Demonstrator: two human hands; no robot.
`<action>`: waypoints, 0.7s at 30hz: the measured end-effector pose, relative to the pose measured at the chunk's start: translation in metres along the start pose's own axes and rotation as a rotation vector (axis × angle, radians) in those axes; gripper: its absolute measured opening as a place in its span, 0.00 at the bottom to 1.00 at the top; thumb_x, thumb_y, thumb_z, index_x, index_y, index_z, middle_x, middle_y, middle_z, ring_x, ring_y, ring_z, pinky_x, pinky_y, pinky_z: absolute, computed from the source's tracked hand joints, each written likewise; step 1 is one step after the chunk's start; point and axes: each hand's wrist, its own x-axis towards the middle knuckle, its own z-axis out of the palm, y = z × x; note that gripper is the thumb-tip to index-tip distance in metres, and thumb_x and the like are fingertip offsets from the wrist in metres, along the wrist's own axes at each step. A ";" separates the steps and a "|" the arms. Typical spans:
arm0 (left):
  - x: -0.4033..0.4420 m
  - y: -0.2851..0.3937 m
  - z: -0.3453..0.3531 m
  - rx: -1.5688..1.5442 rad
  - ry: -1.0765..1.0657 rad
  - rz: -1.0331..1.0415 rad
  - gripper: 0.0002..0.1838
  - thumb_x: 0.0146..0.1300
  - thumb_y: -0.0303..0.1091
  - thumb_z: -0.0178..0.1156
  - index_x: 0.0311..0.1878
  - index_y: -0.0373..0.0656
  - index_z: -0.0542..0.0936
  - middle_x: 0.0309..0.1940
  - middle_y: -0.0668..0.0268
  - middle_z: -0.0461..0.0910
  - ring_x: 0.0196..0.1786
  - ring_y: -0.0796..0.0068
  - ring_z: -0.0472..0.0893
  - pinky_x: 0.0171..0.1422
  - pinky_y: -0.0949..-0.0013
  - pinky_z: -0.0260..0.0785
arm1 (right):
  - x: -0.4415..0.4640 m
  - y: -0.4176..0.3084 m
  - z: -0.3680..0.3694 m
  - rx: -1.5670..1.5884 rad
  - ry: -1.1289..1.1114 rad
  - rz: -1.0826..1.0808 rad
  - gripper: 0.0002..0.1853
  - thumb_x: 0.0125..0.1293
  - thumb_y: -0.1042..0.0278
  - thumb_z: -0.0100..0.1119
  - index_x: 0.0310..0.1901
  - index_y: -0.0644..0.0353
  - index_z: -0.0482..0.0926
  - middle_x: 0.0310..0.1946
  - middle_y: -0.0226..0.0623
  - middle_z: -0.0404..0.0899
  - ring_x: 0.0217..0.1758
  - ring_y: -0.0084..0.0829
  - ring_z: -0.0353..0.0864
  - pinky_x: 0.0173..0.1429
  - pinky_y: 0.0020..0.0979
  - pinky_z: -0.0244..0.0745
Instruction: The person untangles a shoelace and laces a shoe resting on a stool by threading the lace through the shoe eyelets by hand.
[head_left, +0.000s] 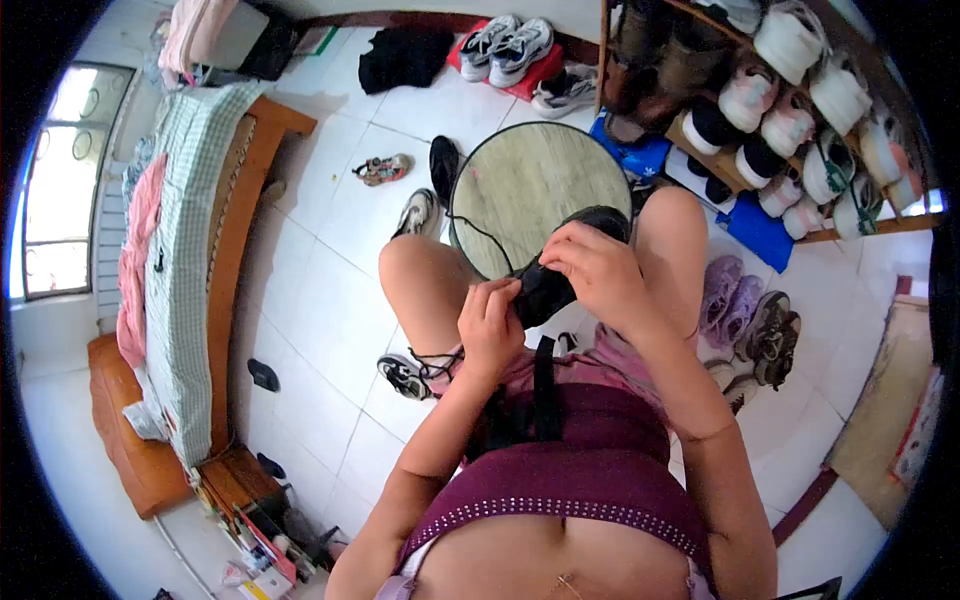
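A black shoe [545,292] lies between my knees, its toe end resting over the edge of a round stool [530,180] with a pale wood-look top. A dark lace trails from it across the stool top. My left hand [490,322] has its fingers pinched together at the near side of the shoe. Over the shoe's upper, on the right, my right hand [592,265] is closed with fingertips together. What lies between the fingertips of each hand is too small to make out.
A shoe rack [740,110] full of shoes stands at upper right. Loose shoes [415,213] lie on the tiled floor around the stool, with purple ones [730,298] beyond my right knee. At left is a wooden bed [232,270] with a checked cover.
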 end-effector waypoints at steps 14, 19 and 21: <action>-0.027 -0.014 0.007 -0.222 0.226 0.148 0.14 0.40 0.15 0.59 0.33 0.39 0.75 0.33 0.61 0.78 0.33 0.60 0.77 0.36 0.64 0.71 | -0.002 -0.024 0.003 -0.284 -0.311 -0.259 0.06 0.48 0.75 0.58 0.31 0.56 0.79 0.30 0.32 0.73 0.35 0.33 0.78 0.38 0.33 0.75; -0.029 -0.018 0.004 -0.257 0.203 0.156 0.16 0.38 0.15 0.59 0.34 0.39 0.76 0.34 0.61 0.78 0.33 0.60 0.77 0.36 0.64 0.72 | 0.002 -0.027 0.008 -0.339 -0.365 -0.333 0.06 0.49 0.73 0.57 0.31 0.55 0.78 0.30 0.32 0.73 0.35 0.33 0.78 0.37 0.32 0.74; -0.029 -0.018 0.004 -0.258 0.219 0.159 0.15 0.39 0.16 0.59 0.34 0.39 0.77 0.34 0.61 0.78 0.33 0.60 0.78 0.35 0.64 0.71 | 0.005 -0.029 0.007 -0.368 -0.408 -0.356 0.05 0.50 0.71 0.56 0.31 0.55 0.78 0.30 0.32 0.72 0.35 0.32 0.78 0.36 0.31 0.74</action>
